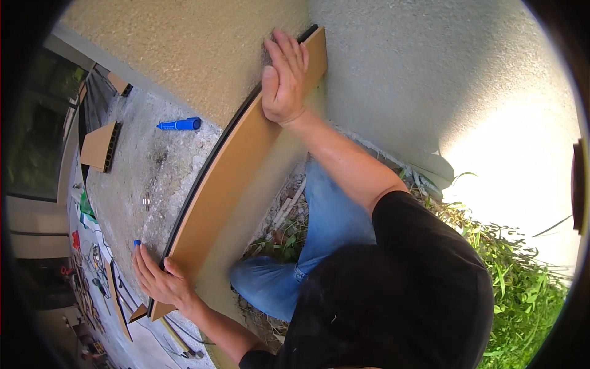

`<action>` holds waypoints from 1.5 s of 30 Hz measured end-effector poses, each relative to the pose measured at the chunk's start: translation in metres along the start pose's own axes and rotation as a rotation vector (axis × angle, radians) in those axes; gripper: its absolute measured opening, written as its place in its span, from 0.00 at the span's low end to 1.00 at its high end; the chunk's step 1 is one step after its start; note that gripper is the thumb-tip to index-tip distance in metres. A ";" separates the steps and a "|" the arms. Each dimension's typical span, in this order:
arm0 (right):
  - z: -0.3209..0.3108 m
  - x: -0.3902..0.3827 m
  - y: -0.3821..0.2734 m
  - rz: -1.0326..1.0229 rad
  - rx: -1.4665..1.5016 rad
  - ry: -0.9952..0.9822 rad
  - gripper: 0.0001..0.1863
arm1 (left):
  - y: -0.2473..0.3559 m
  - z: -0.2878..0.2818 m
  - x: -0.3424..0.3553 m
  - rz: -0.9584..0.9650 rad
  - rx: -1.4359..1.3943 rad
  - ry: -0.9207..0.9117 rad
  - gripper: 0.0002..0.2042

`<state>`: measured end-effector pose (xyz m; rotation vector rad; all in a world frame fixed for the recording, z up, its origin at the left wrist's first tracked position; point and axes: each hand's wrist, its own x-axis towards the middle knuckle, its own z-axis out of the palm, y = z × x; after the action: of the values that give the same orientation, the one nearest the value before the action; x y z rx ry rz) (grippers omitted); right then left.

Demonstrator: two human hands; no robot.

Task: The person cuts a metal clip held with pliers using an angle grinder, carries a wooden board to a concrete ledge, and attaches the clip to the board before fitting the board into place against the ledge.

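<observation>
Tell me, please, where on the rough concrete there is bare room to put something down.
Free: the rough grey concrete slab between the blue marker pen and the long tan board, and between the pen and the tan hollow offcut. Crowded: the left edge, where small tools lie scattered, and along the board, held by the left hand and right hand.

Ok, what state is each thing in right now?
Brown board: on edge, pressed against the stucco wall.
Right hand: open, flat on board's far end.
Left hand: gripping board's near end.
Blue marker: capped, lying on the concrete.
</observation>
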<state>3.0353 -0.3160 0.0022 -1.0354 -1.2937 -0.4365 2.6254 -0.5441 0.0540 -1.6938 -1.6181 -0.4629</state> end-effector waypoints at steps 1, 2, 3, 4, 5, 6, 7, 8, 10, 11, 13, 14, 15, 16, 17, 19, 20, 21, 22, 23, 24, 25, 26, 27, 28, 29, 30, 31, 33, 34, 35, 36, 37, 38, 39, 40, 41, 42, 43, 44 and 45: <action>0.008 0.000 -0.003 0.014 0.001 0.014 0.30 | -0.007 0.004 0.001 0.024 0.021 -0.008 0.34; 0.012 -0.003 -0.007 0.053 0.053 0.063 0.29 | -0.010 0.006 0.001 0.048 0.065 0.021 0.35; 0.014 -0.001 -0.008 0.086 0.108 0.103 0.29 | -0.008 0.007 0.004 0.056 0.073 0.020 0.35; 0.011 0.002 -0.010 0.093 0.095 0.071 0.29 | -0.009 0.006 0.003 0.030 0.042 -0.017 0.35; 0.010 0.005 -0.009 0.102 0.091 0.050 0.30 | -0.009 0.003 0.003 0.004 0.014 -0.055 0.35; 0.012 0.004 -0.007 0.094 0.091 0.045 0.30 | -0.006 0.003 0.005 0.005 0.018 -0.053 0.35; 0.012 0.004 -0.004 0.085 0.093 0.041 0.30 | -0.004 0.003 0.007 0.019 0.020 -0.054 0.35; 0.011 0.005 -0.001 0.096 0.089 0.048 0.30 | -0.004 0.004 0.010 0.028 0.002 -0.053 0.35; 0.017 0.006 -0.009 0.119 0.188 0.092 0.30 | -0.011 0.001 0.004 0.016 0.012 -0.063 0.35; 0.018 0.006 -0.011 0.125 0.208 0.089 0.30 | -0.014 0.002 0.004 0.029 0.012 -0.067 0.34; 0.020 0.007 -0.011 0.043 0.133 0.142 0.29 | -0.005 -0.001 0.001 -0.005 0.044 -0.076 0.34; 0.016 0.009 -0.009 -0.002 0.151 0.147 0.27 | -0.006 0.002 0.000 -0.007 0.030 -0.083 0.34; 0.018 0.012 -0.018 -0.038 0.181 0.165 0.27 | -0.009 0.001 -0.004 -0.026 0.037 -0.069 0.32; 0.018 0.012 -0.021 -0.008 0.203 0.116 0.27 | -0.009 -0.002 -0.004 -0.055 0.023 -0.088 0.31; 0.020 0.014 -0.008 -0.047 0.230 0.158 0.27 | -0.007 -0.001 -0.003 -0.076 -0.031 -0.077 0.30; 0.014 0.014 -0.012 -0.026 0.208 0.080 0.30 | -0.007 -0.013 -0.002 -0.072 -0.070 -0.049 0.28; 0.010 0.012 -0.012 -0.015 0.222 0.045 0.32 | -0.011 -0.015 -0.004 -0.086 -0.144 0.000 0.26; 0.005 0.011 -0.012 -0.005 0.224 0.013 0.33 | -0.014 -0.018 -0.007 -0.091 -0.225 0.053 0.25; -0.003 0.010 -0.018 -0.018 0.196 0.020 0.33 | -0.018 -0.022 -0.013 -0.136 -0.266 0.101 0.22; -0.010 0.011 -0.023 -0.026 0.163 0.035 0.33 | -0.027 -0.027 -0.017 -0.166 -0.244 0.108 0.22; -0.014 0.015 -0.023 -0.045 0.178 0.026 0.33 | -0.035 -0.029 -0.021 -0.233 -0.215 0.141 0.20; -0.013 0.015 -0.023 -0.043 0.149 0.066 0.33 | -0.045 -0.030 -0.027 -0.300 -0.182 0.172 0.18; -0.008 0.016 -0.023 -0.039 0.119 0.105 0.33 | -0.057 -0.030 -0.025 -0.279 -0.178 0.268 0.15; 0.001 0.017 -0.022 -0.049 0.128 0.093 0.33 | -0.061 -0.026 -0.018 -0.296 -0.175 0.266 0.15; 0.013 0.018 -0.022 -0.100 0.185 0.112 0.31 | -0.062 -0.021 -0.011 -0.298 -0.171 0.224 0.14; 0.020 0.018 -0.019 -0.151 0.244 0.130 0.29 | -0.061 -0.016 -0.005 -0.302 -0.168 0.183 0.13; 0.020 0.013 -0.012 -0.174 0.112 0.129 0.26 | -0.059 -0.011 -0.001 -0.285 -0.132 0.305 0.11; 0.024 0.012 -0.013 -0.184 0.132 0.114 0.26 | -0.064 -0.007 -0.003 -0.309 -0.120 0.301 0.11; 0.031 0.009 -0.020 -0.162 0.184 0.117 0.26 | -0.074 0.000 -0.014 -0.243 -0.147 0.396 0.10; 0.028 0.013 -0.021 -0.151 0.155 0.099 0.25 | -0.078 0.006 -0.013 -0.230 -0.137 0.449 0.11; 0.022 0.017 -0.023 -0.118 0.080 0.089 0.25 | -0.076 0.010 -0.013 -0.220 -0.124 0.504 0.11; 0.013 0.017 -0.028 -0.116 0.007 0.074 0.25 | -0.066 0.007 -0.015 -0.257 -0.142 0.444 0.12; 0.004 0.017 -0.046 -0.182 0.123 0.058 0.26 | -0.062 0.010 -0.014 -0.219 -0.163 0.513 0.12; -0.002 0.014 -0.071 -0.240 0.247 0.037 0.27 | -0.056 0.007 -0.014 -0.191 -0.173 0.552 0.12; 0.002 0.003 -0.108 -0.237 0.323 0.006 0.27 | -0.056 -0.001 -0.023 -0.135 -0.189 0.564 0.12; -0.007 0.006 -0.151 -0.376 0.365 -0.076 0.28 | -0.050 -0.003 -0.034 -0.123 -0.264 0.569 0.13; -0.016 0.016 -0.183 -0.542 0.368 -0.144 0.30 | -0.033 -0.004 -0.041 -0.140 -0.359 0.597 0.14; -0.006 0.004 -0.202 -0.552 0.415 -0.162 0.30 | -0.020 -0.008 -0.060 -0.168 -0.360 0.557 0.15; 0.000 0.000 -0.220 -0.595 0.465 -0.208 0.33 | -0.006 -0.006 -0.078 -0.211 -0.423 0.547 0.15; 0.008 -0.004 -0.233 -0.637 0.512 -0.253 0.37 | 0.008 -0.002 -0.096 -0.252 -0.518 0.507 0.16; 0.016 -0.009 -0.237 -0.662 0.532 -0.268 0.37 | 0.020 0.001 -0.113 -0.284 -0.590 0.453 0.17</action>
<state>2.8400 -0.4257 0.0820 -0.2014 -1.8649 -0.4167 2.6282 -0.6208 -0.0313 -1.5865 -1.4570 -1.4695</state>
